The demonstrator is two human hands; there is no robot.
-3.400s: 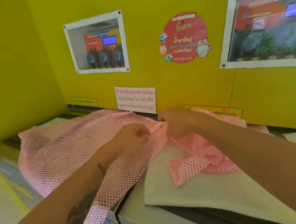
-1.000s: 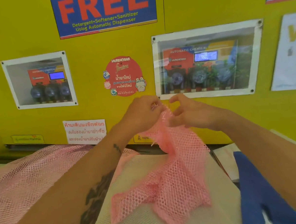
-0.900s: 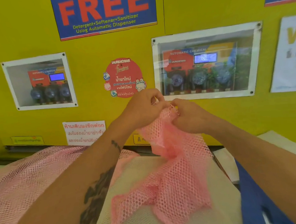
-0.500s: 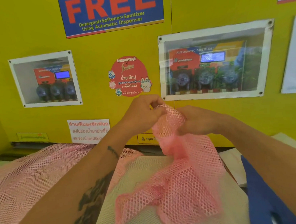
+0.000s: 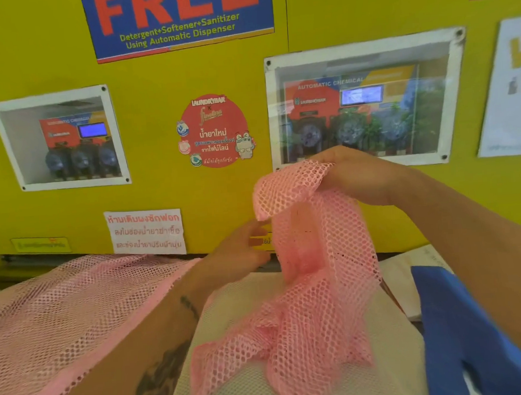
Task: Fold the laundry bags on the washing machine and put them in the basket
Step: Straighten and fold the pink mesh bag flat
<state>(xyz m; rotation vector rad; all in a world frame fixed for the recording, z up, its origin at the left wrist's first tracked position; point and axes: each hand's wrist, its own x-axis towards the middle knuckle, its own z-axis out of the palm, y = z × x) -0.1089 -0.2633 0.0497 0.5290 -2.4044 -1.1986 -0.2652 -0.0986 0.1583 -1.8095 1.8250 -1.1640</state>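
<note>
A small pink mesh laundry bag [image 5: 317,273] hangs from my right hand [image 5: 359,175], which grips its top edge at chest height. Its crumpled lower part rests on a cream mesh bag [image 5: 251,386] lying flat on the washing machine top. My left hand [image 5: 241,254] is lower, just left of the hanging bag, fingers spread and holding nothing; its fingertips are close to the mesh. A larger pink mesh bag [image 5: 61,319] lies spread out at the left. No basket is in view.
A yellow wall panel [image 5: 159,186] rises right behind the machines, with two windowed dispensers, stickers and a paper notice [image 5: 146,233]. A blue fabric item [image 5: 466,337] lies at the lower right, beside a white surface [image 5: 412,267].
My left hand has let go of the small pink bag's top and dropped down beside it. My right hand still holds the top edge, now a little further right.
</note>
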